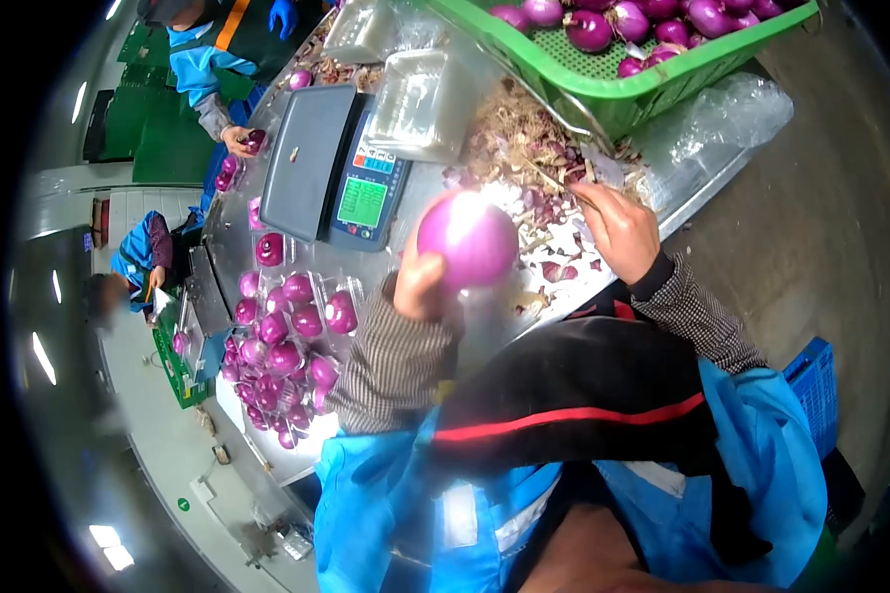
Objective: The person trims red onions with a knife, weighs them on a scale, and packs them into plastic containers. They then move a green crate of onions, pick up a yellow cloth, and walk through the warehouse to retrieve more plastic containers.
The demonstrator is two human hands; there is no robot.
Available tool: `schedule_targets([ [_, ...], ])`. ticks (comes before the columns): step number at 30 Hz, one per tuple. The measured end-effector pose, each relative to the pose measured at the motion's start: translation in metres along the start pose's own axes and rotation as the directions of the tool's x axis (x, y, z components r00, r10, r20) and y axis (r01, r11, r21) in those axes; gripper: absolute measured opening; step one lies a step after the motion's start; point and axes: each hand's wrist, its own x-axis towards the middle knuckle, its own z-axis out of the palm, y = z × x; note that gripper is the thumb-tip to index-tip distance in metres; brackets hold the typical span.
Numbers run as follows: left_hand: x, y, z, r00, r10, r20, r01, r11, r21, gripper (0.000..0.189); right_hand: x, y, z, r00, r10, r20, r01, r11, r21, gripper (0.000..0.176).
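Note:
A large purple onion (468,240), blurred and bright with glare, is held up in my left hand (422,283), whose fingers curl round its left side. My right hand (618,232) is over the peelings (549,222) on the metal table, its thumb and fingers pinched on a thin knife (544,174) that points up and left. Loose purple skins and dry roots lie around the blade. Left of the held onion stands a grey digital scale (311,163) with a lit green display (363,203); its platform carries only a small scrap.
A green crate (613,94) of onions is at the top right, beside a clear plastic bag (737,119). Stacked clear trays (420,104) stand behind the scale. Packed onions (282,346) fill the table's left part. Two co-workers in blue sleeves (196,74) are at the left.

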Motion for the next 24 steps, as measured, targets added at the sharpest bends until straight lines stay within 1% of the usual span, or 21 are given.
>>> schedule_targets([
  [2,0.003,-0.011,-0.002,0.998,-0.045,-0.032,0.041,0.99,-0.137,0.089,0.012,-0.02,0.0,0.997,-0.052,-0.059,0.058,0.994,0.096,0.024],
  [3,0.007,-0.016,0.001,0.998,-0.054,-0.02,0.051,0.993,-0.111,0.088,0.017,-0.032,-0.004,0.999,-0.034,-0.038,0.041,0.981,0.192,0.032],
  [4,0.008,-0.017,0.004,0.992,-0.125,-0.006,0.123,0.984,-0.128,0.085,0.019,-0.044,-0.017,0.987,0.045,0.156,-0.093,0.944,0.317,0.045],
  [6,0.012,-0.015,0.012,0.967,-0.255,0.016,0.254,0.953,-0.165,0.079,0.024,-0.056,-0.026,0.926,0.084,0.369,-0.271,0.829,0.49,0.054],
  [7,0.01,-0.02,0.012,0.976,-0.2,0.092,0.209,0.972,-0.106,0.076,0.022,-0.046,-0.018,0.904,0.111,0.413,-0.364,0.706,0.607,0.052],
  [8,0.013,-0.013,0.02,0.987,-0.119,0.107,0.105,0.985,0.134,0.085,0.02,-0.036,-0.009,0.88,0.138,0.455,-0.45,0.551,0.703,0.052],
  [9,0.015,-0.006,0.028,0.992,-0.039,0.123,-0.009,0.931,0.364,0.096,0.019,-0.028,-0.001,0.853,0.164,0.496,-0.519,0.381,0.766,0.052],
  [10,0.013,-0.021,0.018,0.973,0.154,0.173,-0.224,0.821,0.525,0.102,0.014,-0.019,-0.003,0.734,0.144,0.664,-0.679,0.12,0.725,0.051],
  [11,0.016,-0.023,0.013,0.974,0.171,0.148,-0.225,0.788,0.572,0.103,0.012,-0.025,0.001,0.682,0.197,0.704,-0.724,0.045,0.688,0.043],
  [12,0.019,-0.024,0.008,0.975,0.187,0.123,-0.223,0.754,0.618,0.104,0.009,-0.033,0.007,0.625,0.244,0.741,-0.759,-0.031,0.65,0.039],
  [13,0.02,-0.027,0.009,0.987,0.14,0.083,-0.163,0.841,0.515,0.103,0.005,-0.035,0.012,0.606,0.261,0.751,-0.754,-0.112,0.647,0.033],
  [14,0.021,-0.029,0.011,0.995,0.087,0.046,-0.098,0.912,0.399,0.102,0.005,-0.033,0.013,0.664,0.303,0.684,-0.735,0.094,0.671,0.031],
  [15,0.021,-0.036,0.008,0.987,0.162,-0.002,-0.15,0.918,0.366,0.092,0.005,-0.029,0.013,0.724,0.323,0.61,-0.689,0.298,0.66,0.029],
  [16,0.02,-0.037,0.007,0.98,0.177,-0.087,-0.127,0.904,0.408,0.083,0.006,-0.025,0.013,0.786,0.321,0.529,-0.615,0.492,0.616,0.027],
  [17,0.019,-0.039,0.004,0.977,0.17,-0.131,-0.106,0.914,0.391,0.078,0.004,-0.026,0.009,0.955,0.198,0.222,-0.288,0.805,0.519,0.017],
  [18,0.018,-0.041,0.002,0.971,0.162,-0.174,-0.087,0.924,0.373,0.073,0.004,-0.031,-0.001,0.982,0.073,0.172,-0.131,0.927,0.352,0.019],
  [19,0.017,-0.04,0.003,0.971,0.151,-0.183,-0.08,0.933,0.35,0.07,0.006,-0.038,-0.014,0.987,-0.062,0.146,0.038,0.986,0.164,0.021],
  [20,0.016,-0.038,0.006,0.972,0.136,-0.191,-0.067,0.943,0.327,0.067,0.007,-0.042,-0.022,0.97,-0.194,0.147,0.201,0.979,-0.033,0.024],
  [21,0.013,-0.038,0.009,0.973,0.117,-0.199,-0.052,0.952,0.302,0.064,0.006,-0.045,-0.022,0.958,-0.258,0.127,0.267,0.961,-0.064,0.034],
  [24,0.011,-0.035,0.016,0.985,0.142,-0.102,-0.094,0.924,0.371,0.06,0.013,-0.05,-0.019,0.957,-0.197,0.215,0.242,0.947,-0.21,0.032],
])
